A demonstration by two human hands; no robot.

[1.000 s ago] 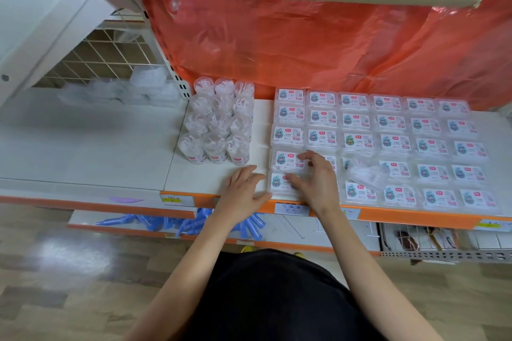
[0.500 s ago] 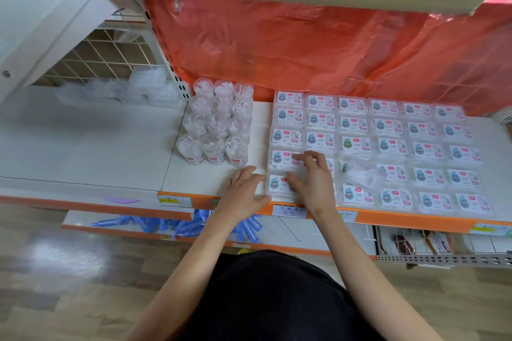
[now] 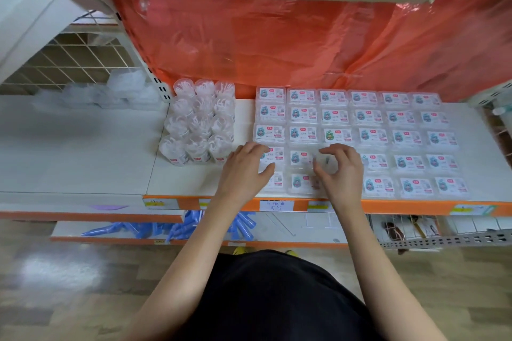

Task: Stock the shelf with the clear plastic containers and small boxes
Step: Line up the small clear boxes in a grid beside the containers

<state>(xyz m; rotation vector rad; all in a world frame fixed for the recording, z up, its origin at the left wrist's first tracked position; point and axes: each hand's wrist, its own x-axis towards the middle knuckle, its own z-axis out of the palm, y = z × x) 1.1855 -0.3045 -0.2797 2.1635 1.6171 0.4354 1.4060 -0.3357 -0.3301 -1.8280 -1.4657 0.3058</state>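
On the white shelf (image 3: 83, 152), a tight cluster of clear round plastic containers (image 3: 198, 130) stands upright at the left, near the left hand (image 3: 245, 171). That hand's fingers are relaxed and spread, resting flat on the leftmost small boxes (image 3: 368, 116) of the two front rows. The small boxes lie flat in a neat grid running rightward, and the right hand (image 3: 343, 174) arches over the front rows, fingers curled toward the thumb just above the box tops - whether they pinch anything is too blurred to tell.
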